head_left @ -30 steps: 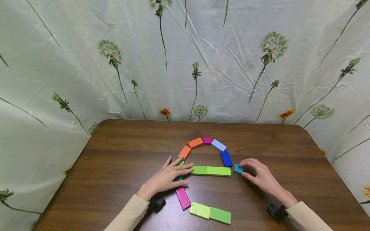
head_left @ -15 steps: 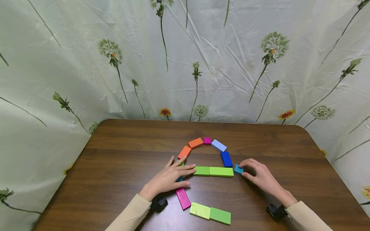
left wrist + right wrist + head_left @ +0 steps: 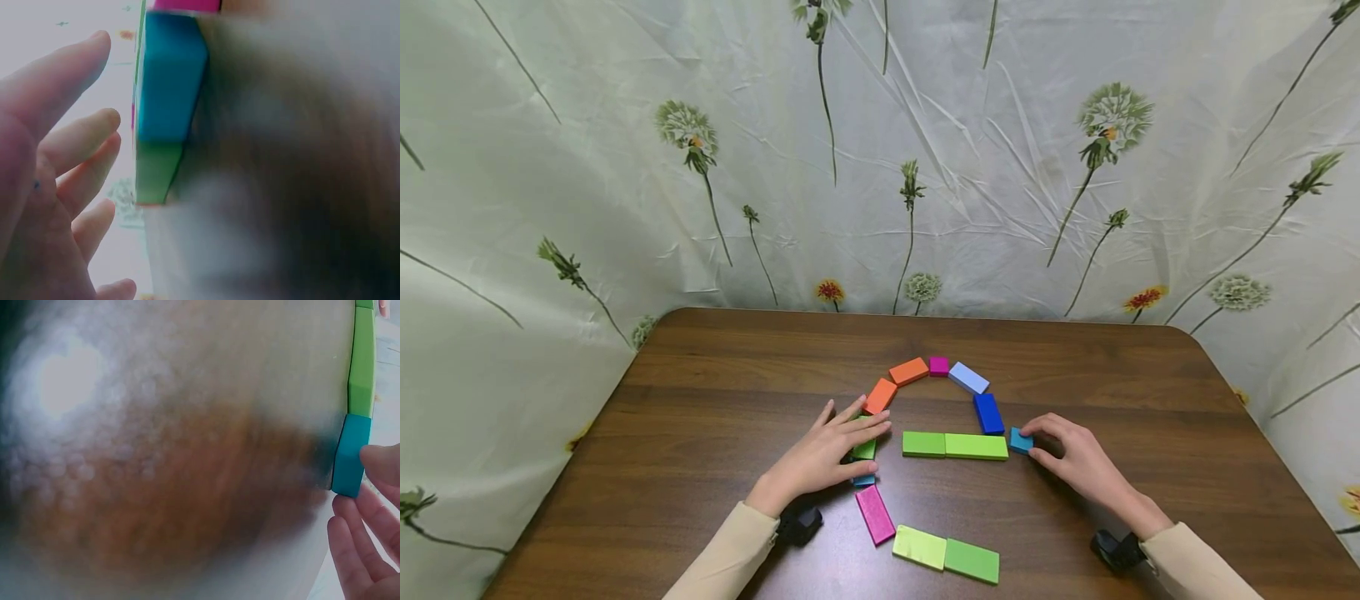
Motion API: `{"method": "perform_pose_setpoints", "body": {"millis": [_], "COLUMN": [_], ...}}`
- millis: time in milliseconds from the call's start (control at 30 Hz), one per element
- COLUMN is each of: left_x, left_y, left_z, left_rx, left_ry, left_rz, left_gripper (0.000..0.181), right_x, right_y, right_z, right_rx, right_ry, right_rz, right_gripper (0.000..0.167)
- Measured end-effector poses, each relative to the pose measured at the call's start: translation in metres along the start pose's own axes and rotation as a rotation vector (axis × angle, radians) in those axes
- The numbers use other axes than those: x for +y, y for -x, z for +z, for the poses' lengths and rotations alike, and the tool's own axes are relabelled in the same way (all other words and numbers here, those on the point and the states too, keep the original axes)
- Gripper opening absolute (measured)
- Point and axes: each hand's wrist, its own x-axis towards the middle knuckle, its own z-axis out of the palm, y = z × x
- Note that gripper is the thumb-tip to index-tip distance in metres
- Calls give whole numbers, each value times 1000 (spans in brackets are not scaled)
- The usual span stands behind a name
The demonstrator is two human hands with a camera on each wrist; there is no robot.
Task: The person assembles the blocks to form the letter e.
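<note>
My right hand (image 3: pixel 1078 458) pinches a small blue block (image 3: pixel 1019 441) between thumb and fingers at the right end of a row of two green blocks. In the right wrist view, the blue block (image 3: pixel 351 456) meets the end of a green block (image 3: pixel 361 362). My left hand (image 3: pixel 816 454) is spread with straight fingers over the left side of the arrangement. It partly covers a green block (image 3: pixel 865 451) and another blue block (image 3: pixel 863 481). A gap separates its fingertips from the left green block (image 3: pixel 923 444) of the row; whether they touch the covered blocks, I cannot tell.
Two orange blocks (image 3: pixel 908 371), a magenta block (image 3: pixel 938 366), a light blue block (image 3: pixel 968 377) and a dark blue block (image 3: pixel 988 414) curve across the top. A pink block (image 3: pixel 876 515) and two green blocks (image 3: pixel 972 561) lie below on the wooden table (image 3: pixel 700 400).
The middle green row slid slightly right under my left fingers, toward the blue block. My left hand then drew back left off the row. My right hand has barely moved.
</note>
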Motion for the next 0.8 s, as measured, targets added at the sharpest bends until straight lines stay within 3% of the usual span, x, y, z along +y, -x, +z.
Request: {"method": "perform_pose_setpoints", "body": {"millis": [300, 800], "left_x": [-11, -13], "left_y": [9, 13], "left_z": [-3, -4], "left_rx": [-5, 14], "left_ry": [-4, 5], "left_rz": [-76, -84], "left_gripper": [61, 59], "right_x": [-3, -8], "right_y": [1, -2], "right_z": [-3, -8], "right_rx": [-8, 41], "right_ry": [-4, 3], "right_rz": [24, 24], "right_gripper": [28, 30]}}
